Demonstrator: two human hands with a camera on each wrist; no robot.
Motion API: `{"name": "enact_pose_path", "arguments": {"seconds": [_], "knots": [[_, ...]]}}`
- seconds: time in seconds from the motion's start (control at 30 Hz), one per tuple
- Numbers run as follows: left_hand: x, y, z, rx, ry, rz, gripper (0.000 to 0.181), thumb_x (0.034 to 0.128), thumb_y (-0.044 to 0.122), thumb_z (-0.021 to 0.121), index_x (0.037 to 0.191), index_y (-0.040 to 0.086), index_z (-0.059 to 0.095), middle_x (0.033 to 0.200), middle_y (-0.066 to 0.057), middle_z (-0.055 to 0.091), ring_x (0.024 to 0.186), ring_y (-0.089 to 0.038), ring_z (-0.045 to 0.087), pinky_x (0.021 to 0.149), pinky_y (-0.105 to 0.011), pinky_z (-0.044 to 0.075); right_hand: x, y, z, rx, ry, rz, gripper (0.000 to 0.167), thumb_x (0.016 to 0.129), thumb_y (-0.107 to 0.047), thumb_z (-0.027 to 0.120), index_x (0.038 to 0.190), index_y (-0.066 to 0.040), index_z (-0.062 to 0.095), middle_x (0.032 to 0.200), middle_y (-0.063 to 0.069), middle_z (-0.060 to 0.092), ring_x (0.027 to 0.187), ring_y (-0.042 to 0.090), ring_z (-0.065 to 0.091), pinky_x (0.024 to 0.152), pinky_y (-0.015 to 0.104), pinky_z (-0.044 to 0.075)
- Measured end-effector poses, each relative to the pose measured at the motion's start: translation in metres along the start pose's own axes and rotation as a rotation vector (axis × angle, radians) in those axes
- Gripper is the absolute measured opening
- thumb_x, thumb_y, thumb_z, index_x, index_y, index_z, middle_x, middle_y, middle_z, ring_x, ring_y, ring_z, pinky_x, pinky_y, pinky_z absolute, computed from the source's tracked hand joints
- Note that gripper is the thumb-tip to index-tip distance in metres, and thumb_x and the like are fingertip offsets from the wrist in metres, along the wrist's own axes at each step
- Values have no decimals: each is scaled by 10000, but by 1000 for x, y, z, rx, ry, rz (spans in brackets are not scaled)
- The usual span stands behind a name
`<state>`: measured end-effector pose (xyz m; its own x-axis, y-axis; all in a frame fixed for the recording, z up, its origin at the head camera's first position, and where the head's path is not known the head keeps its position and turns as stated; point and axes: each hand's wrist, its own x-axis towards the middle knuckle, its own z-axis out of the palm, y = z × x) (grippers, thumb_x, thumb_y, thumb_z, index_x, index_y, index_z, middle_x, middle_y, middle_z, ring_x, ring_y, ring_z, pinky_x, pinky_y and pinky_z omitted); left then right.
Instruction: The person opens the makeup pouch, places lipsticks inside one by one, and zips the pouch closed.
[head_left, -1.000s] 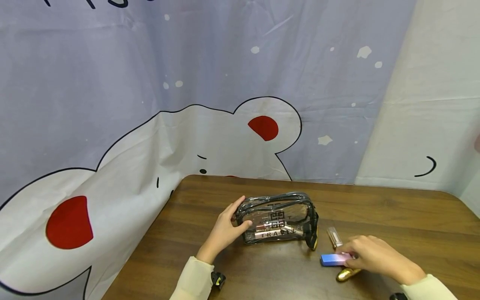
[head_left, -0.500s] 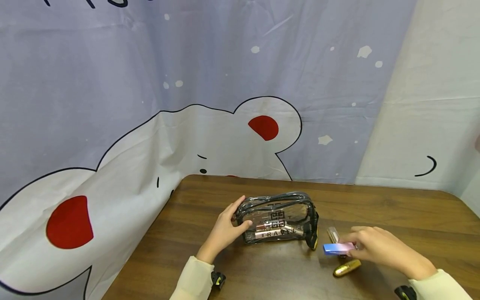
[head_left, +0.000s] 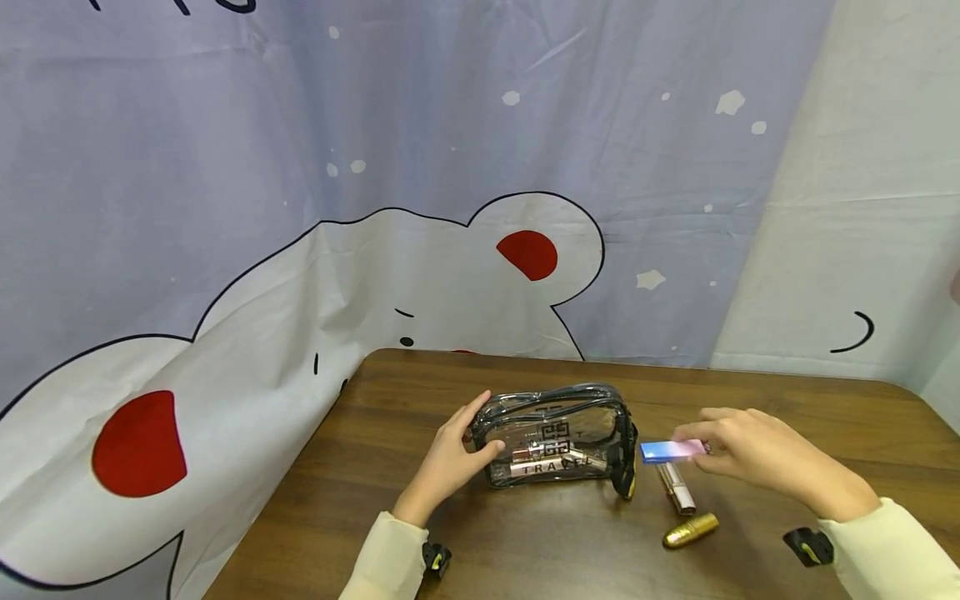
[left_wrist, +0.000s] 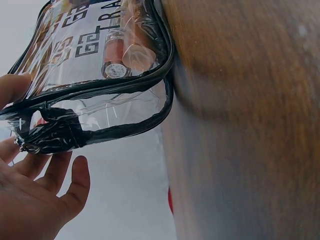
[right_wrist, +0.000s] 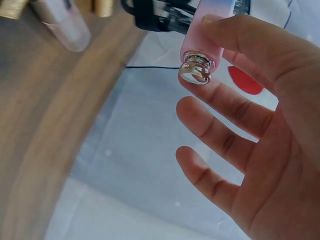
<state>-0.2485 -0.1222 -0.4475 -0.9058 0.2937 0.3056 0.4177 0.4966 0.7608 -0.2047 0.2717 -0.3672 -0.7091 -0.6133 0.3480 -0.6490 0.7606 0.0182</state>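
Note:
A clear toiletry bag (head_left: 588, 429) with black trim and "TRAVEL" lettering stands on the table. Several lipstick-like tubes (left_wrist: 114, 57) show through its wall. My left hand (head_left: 450, 462) holds the bag's left end, thumb on the front and fingers behind. Between thumb and index finger, my right hand (head_left: 765, 454) pinches a slim blue-to-pink cosmetic tube (head_left: 671, 451) with a shiny round end (right_wrist: 196, 70). The tube is raised off the table, right of the bag; its other right-hand fingers stay apart from it. Whether the bag's top is unzipped, I cannot tell.
On the wooden table (head_left: 562, 550), a clear-capped tube (head_left: 677, 487) lies below my right hand. A gold bullet-shaped tube (head_left: 690, 531) lies nearer. Behind the table hangs a printed cloth (head_left: 420, 108), and it also drapes along the left side.
My right hand has lifted the blue-to-pink tube from beside the gold one and carried it up and away, over the clear-capped tube. My left hand and the bag stay put.

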Motion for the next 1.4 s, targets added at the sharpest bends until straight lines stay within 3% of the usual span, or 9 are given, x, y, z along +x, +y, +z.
{"name": "enact_pose_path", "arguments": {"seconds": [0.2, 0.5, 0.73, 1.4], "knots": [[0, -1, 0, -8, -4, -7, 720, 886, 340, 684, 1500, 341, 309, 1527, -99, 365, 1378, -360, 373, 1005, -540, 425, 12, 0, -11, -13, 37, -13, 225, 752, -177, 776, 967, -234, 743, 761, -197, 519, 574, -83, 332, 500, 183, 335], [0, -1, 1, -8, 1, -4, 720, 883, 334, 688, 1500, 332, 316, 1518, -103, 379, 1360, -349, 402, 996, -529, 436, 30, -1, -26, -47, 26, -25, 230, 765, -176, 766, 980, -253, 739, 760, -190, 511, 576, -74, 360, 505, 201, 350], [0, 0, 0, 7, 5, -1, 723, 878, 310, 695, 1499, 321, 324, 1514, -95, 385, 1348, -330, 421, 987, -512, 447, 44, -7, -37, -51, -5, 15, 232, 771, -192, 753, 987, -275, 742, 767, -186, 531, 574, -42, 382, 507, 205, 337], [0, 0, 0, 12, 4, 3, 723, 879, 311, 695, 1501, 309, 326, 1512, -102, 387, 1344, -332, 426, 980, -512, 451, 85, -26, -49, -76, -37, 27, 237, 779, -169, 716, 977, -297, 748, 694, -130, 475, 533, 45, 327, 483, 225, 282]]}}
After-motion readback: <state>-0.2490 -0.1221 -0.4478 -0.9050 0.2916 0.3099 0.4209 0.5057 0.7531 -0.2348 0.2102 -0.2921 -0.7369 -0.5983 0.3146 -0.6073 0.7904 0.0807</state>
